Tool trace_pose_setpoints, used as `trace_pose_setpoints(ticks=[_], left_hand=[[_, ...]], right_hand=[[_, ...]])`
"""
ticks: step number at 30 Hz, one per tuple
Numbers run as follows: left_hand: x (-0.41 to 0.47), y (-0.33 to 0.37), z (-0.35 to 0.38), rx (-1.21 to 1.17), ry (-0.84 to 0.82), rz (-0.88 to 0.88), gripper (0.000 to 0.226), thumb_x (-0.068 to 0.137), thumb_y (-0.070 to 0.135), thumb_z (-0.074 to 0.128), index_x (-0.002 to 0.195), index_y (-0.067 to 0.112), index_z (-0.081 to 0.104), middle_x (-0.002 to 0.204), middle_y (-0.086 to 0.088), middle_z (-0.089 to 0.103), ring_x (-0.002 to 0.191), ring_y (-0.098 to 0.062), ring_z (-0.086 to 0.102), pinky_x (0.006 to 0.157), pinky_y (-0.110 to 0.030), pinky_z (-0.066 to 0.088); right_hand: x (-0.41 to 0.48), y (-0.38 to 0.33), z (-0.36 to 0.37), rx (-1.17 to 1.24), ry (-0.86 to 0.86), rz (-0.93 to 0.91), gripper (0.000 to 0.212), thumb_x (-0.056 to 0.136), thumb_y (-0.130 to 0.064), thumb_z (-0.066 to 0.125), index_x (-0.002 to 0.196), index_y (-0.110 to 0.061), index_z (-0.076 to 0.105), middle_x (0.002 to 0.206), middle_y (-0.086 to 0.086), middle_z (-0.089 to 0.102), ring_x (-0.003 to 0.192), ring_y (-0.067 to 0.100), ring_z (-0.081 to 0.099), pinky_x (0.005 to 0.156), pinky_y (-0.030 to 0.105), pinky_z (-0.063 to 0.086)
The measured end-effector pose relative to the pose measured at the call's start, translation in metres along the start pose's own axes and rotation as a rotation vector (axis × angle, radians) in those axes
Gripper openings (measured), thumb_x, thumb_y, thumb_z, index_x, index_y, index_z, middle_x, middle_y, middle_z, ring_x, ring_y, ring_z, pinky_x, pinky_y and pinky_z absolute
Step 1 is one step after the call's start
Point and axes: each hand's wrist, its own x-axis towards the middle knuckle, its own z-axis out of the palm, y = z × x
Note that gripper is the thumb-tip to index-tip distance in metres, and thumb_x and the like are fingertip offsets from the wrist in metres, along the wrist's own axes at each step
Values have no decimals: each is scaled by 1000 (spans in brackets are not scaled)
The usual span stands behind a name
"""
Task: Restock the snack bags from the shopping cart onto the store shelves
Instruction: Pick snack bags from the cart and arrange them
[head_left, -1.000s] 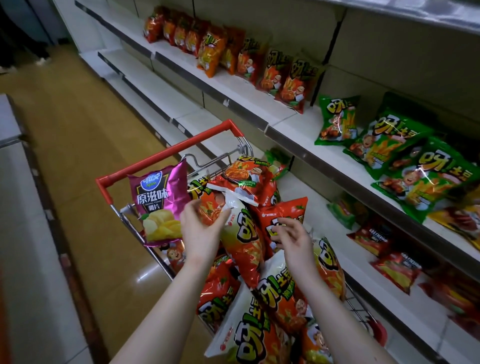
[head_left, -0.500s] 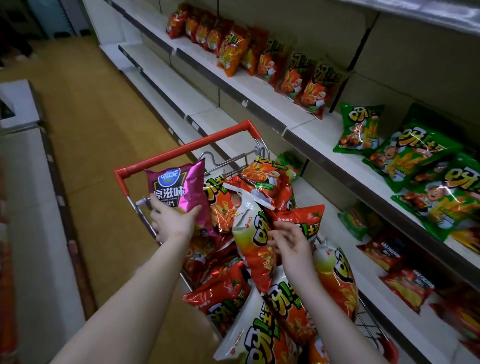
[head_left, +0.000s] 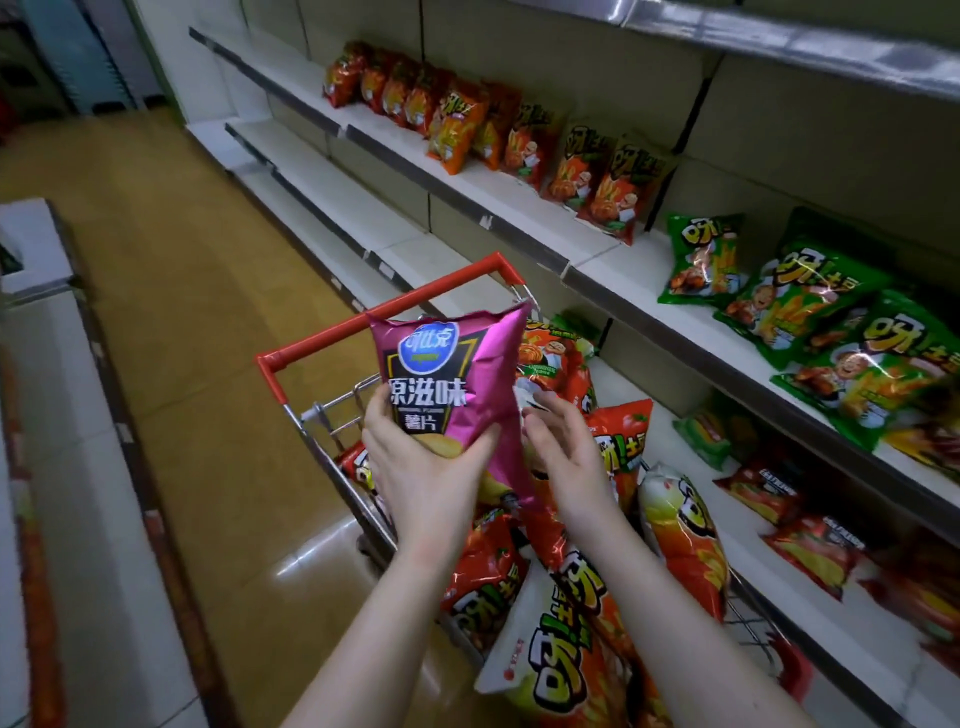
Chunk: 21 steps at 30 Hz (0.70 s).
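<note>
Left hand (head_left: 421, 467) grips magenta chip bag (head_left: 447, 374) by its lower half, fingers (head_left: 375, 421) curled round it. The bag is upright mid-frame above cart (head_left: 384, 317), label facing the camera, probably for choosing a shelf (head_left: 519, 205). Right hand (head_left: 561, 457) is loose and empty beside the bag's edge; contact unclear.
</note>
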Motion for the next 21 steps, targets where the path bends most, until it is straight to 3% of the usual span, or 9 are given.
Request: trace_pose_setpoints(ticks=[3,6,8,12,15,21], left_hand=[[-25,26,5,-88,-141,65,106,59,46,82,143,19,24,128,10,30,122,-3,34,104,-25,31],[-45,43,15,-104,-280,155,102,64,65,67,146,23,23,130,10,29,123,-1,30,108,-28,27],[-58,53,23,-151,-375,189,89,71,69,52,145,27,27,136,6,33,131,-7,31,112,-32,26],[-92,83,48,-201,-494,293,53,86,50,48,134,29,40,128,9,39,114,16,35,101,-19,28],[-136,107,77,-249,-582,357,43,91,34,54,130,18,45,123,6,42,109,23,36,94,-3,26],[-283,172,128,-439,-852,417,39,90,17,64,124,20,45,124,2,48,100,5,54,80,-9,45]], right_hand=[[-16,-18,-17,86,6,-26,51,82,-45,64,125,-25,47,114,-12,57,100,-12,58,82,11,47],[-27,-29,-46,88,112,-25,59,70,-53,69,117,-22,54,115,0,63,107,8,62,90,24,49],[-36,-35,-69,82,178,-25,54,66,-52,67,110,-23,56,107,-2,67,98,9,65,87,28,49],[-64,-50,-123,80,324,-14,42,83,-31,70,119,-17,53,106,-6,65,87,-4,64,77,13,47],[-102,-60,-176,39,479,-24,51,83,-28,68,128,-14,50,116,-2,64,99,4,62,87,19,50],[-227,-77,-314,48,795,-65,32,82,-30,69,111,-29,55,108,-7,68,99,11,66,88,33,53]])
